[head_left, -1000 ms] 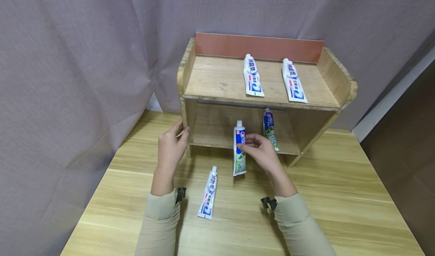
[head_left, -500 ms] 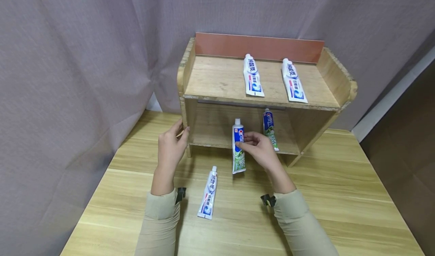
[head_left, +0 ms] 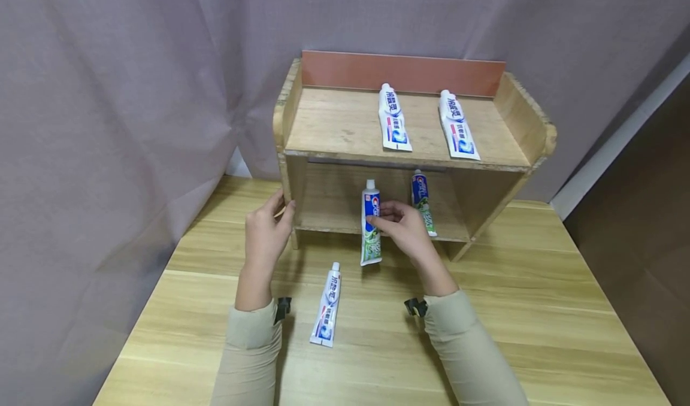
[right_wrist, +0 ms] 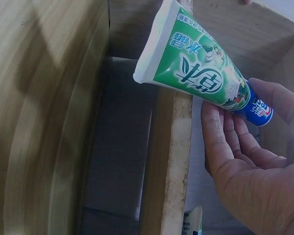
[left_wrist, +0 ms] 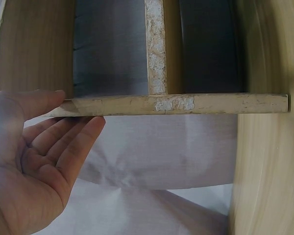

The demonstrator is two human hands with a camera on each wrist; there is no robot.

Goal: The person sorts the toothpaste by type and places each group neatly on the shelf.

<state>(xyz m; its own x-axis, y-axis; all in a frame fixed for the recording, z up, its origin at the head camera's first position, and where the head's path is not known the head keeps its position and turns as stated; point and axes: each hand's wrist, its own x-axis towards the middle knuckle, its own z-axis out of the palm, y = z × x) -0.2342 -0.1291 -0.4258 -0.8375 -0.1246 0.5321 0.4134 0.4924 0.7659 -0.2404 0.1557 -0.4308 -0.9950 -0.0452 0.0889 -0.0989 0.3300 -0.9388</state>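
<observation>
My right hand (head_left: 411,229) pinches a blue, white and green toothpaste tube (head_left: 371,244) between thumb and fingers, its cap pointing up and away. That tube is in front of the lower level of a two-tier wooden shelf (head_left: 334,121); in the right wrist view its green crimped end (right_wrist: 159,46) overlaps the board edge. At the shelf's left side, my left hand (head_left: 264,232) holds the upright side panel (left_wrist: 210,104), thumb on the inner face and fingers on the outer. A matching toothpaste tube (head_left: 423,205) lies on the lower level, right of my right hand.
Two white toothpaste tubes (head_left: 395,118) lie side by side on the top level, backed by a reddish-brown strip (head_left: 404,73). Another white tube (head_left: 326,307) rests on the wooden table (head_left: 366,358) between my forearms. Grey cloth (head_left: 135,94) hangs behind.
My right hand has carried the toothpaste tube a little forward and up toward the lower level. My left hand keeps its place on the side panel. The head view has shifted slightly.
</observation>
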